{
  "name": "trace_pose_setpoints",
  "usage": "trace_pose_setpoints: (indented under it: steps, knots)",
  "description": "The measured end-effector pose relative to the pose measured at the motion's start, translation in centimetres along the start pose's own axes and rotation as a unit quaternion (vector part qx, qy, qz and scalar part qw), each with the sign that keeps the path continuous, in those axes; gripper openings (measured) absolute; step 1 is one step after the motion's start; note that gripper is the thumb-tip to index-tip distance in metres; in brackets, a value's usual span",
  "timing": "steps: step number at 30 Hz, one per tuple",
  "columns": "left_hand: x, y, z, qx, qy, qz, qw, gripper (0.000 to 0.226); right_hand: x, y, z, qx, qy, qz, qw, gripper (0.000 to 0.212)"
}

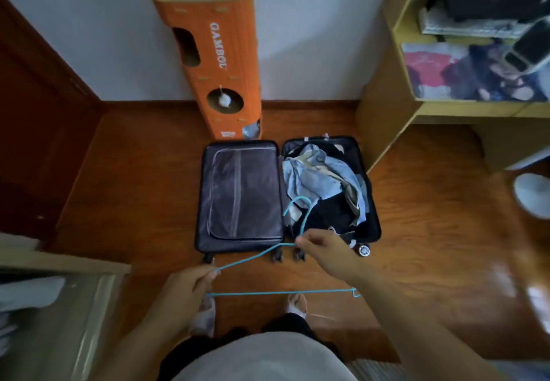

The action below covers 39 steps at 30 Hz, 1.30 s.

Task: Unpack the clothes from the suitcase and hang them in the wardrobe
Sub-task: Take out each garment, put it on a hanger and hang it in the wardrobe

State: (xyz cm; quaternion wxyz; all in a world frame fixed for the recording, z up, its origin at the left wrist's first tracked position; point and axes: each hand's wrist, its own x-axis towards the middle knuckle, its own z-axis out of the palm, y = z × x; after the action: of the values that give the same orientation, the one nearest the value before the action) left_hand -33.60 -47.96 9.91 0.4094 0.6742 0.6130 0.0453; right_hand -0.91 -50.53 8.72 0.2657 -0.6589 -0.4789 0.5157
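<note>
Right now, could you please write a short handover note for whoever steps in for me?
Left hand pinches the shoulder end of the thin turquoise wire hanger; right hand pinches it near the neck, hook over the case.
The open black suitcase lies on the wooden floor; crumpled light-blue and dark clothes fill its right half.
Done: hanger in hand.
Left: put each garment on a hanger and hang it in the wardrobe.

Clothes [324, 178] lie in the suitcase's [375, 225] right half.

Glossy wood floor [143, 178], cloth clothes [321, 178]
</note>
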Motion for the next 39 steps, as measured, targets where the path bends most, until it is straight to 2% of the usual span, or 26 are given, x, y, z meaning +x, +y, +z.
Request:
trace_pose_setpoints:
  steps: [3, 6, 10, 13, 16, 18, 21, 25, 27, 32, 35, 37, 39]
  knots:
    - [4.8, 2.9, 2.9, 0.037, -0.069, 0.039, 0.996, 0.025, -0.1, 2.7, -2.6, 0.012, 0.077, 0.083, 0.994, 0.04]
    - [10.4, 5.5, 6.2, 0.024, -0.132, 0.052, 0.99, 0.018, -0.5, 5.0, -5.7, 0.057, 0.154, 0.158, 0.974, 0.035]
    - [18.2, 8.9, 9.3, 0.017, -0.171, 0.016, 0.985, 0.036, -0.4, 7.8, -11.8, 0.055, 0.292, 0.225, 0.928, 0.027]
    - [22.3, 10.7, 9.5, 0.031, -0.262, -0.015, 0.965, 0.018, 0.4, 8.7, -17.3, 0.041, 0.363, 0.266, 0.892, 0.024]
    - [25.8, 11.6, 9.0, 0.063, -0.304, -0.035, 0.95, 0.011, 3.1, 10.3, -22.1, 0.03, 0.391, 0.29, 0.873, 0.026]
    - [28.3, 12.0, 9.2, 0.08, -0.305, -0.057, 0.947, 0.016, 6.5, 12.0, -24.4, 0.038, 0.383, 0.301, 0.872, 0.024]
    - [32.0, 11.9, 11.2, 0.066, -0.27, -0.114, 0.954, 0.021, 13.9, 16.0, -26.0, 0.037, 0.329, 0.309, 0.892, 0.018]
    - [37.8, 9.7, 18.5, -0.005, -0.198, -0.216, 0.956, 0.016, 26.8, 24.0, -25.9, 0.019, 0.255, 0.282, 0.925, 0.021]
    - [41.3, 8.9, 23.3, -0.039, -0.177, -0.228, 0.957, 0.025, 33.2, 27.7, -25.2, -0.008, 0.203, 0.256, 0.945, 0.017]
    - [53.4, 7.5, 35.8, -0.054, -0.18, -0.166, 0.968, 0.047, 47.0, 35.4, -23.9, -0.095, 0.142, 0.22, 0.96, 0.071]
    - [63.0, 7.1, 42.4, -0.103, -0.15, -0.189, 0.965, 0.068, 51.6, 38.9, -23.2, -0.242, 0.092, 0.211, 0.942, 0.078]
    - [68.2, 6.7, 45.9, -0.112, -0.134, -0.181, 0.968, 0.078, 53.5, 42.3, -22.4, -0.325, 0.075, 0.208, 0.92, 0.071]
    - [70.8, 5.5, 48.6, -0.096, -0.122, -0.154, 0.976, 0.078, 53.9, 46.1, -21.1, -0.39, 0.049, 0.216, 0.894, 0.056]
